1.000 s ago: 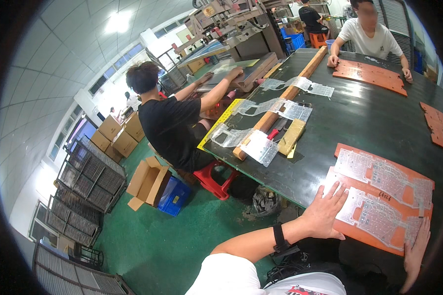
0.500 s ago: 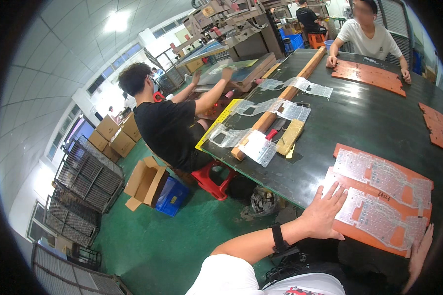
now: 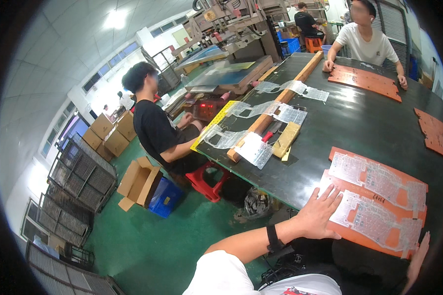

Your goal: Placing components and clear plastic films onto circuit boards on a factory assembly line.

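Orange board (image 3: 379,209) bearing two clear perforated film sheets (image 3: 374,196), lying at the near edge of the dark green table (image 3: 359,123), at about 4 o'clock in the view. Left hand (image 3: 320,214) rests flat on the board's left end, fingers spread, palm down, clasping nothing. Right hand (image 3: 418,258), at 5 o'clock, touches the board's right corner; only its edge shows, so its grip cannot be told. At 12 o'clock, a long wooden bar (image 3: 275,108) draped with clear film. At 10 o'clock, a seated person in a black shirt (image 3: 157,130).

Clear plastic sheets (image 3: 374,201), orange boards (image 3: 364,236)
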### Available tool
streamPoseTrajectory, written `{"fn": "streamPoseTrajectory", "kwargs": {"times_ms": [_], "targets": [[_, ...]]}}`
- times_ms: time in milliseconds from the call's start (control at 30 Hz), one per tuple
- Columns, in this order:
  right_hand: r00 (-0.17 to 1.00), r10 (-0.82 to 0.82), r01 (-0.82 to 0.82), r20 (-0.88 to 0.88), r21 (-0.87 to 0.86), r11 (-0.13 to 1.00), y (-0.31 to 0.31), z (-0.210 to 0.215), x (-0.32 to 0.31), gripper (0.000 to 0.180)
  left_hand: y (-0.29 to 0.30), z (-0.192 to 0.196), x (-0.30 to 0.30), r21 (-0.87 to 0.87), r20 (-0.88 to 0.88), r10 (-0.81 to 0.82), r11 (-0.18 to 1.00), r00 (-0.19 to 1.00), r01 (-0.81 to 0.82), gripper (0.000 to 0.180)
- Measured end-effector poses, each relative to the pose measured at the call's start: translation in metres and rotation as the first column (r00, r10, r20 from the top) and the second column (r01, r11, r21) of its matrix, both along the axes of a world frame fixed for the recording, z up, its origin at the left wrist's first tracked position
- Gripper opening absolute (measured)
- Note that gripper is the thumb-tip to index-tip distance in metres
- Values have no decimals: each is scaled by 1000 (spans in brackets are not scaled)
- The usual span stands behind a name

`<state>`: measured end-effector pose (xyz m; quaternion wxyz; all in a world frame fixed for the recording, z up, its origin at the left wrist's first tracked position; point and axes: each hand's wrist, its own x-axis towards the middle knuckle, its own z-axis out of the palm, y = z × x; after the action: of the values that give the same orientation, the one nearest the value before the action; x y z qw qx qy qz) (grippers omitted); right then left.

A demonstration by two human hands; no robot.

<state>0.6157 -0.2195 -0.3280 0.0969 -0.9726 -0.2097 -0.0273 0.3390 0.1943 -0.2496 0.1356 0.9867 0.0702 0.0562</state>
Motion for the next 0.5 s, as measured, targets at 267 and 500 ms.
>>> {"fn": "streamPoseTrajectory", "kwargs": {"times_ms": [267,500], "targets": [[949,220,-174,-225,209,962,-288,-276,191,57,18,-5,-18,-7,42,20,1000,999,-20,93],[855,279,-202,-437,215,955,-310,-163,172,54,56,25,-30,96,-167,128,989,978,-113,91]]}}
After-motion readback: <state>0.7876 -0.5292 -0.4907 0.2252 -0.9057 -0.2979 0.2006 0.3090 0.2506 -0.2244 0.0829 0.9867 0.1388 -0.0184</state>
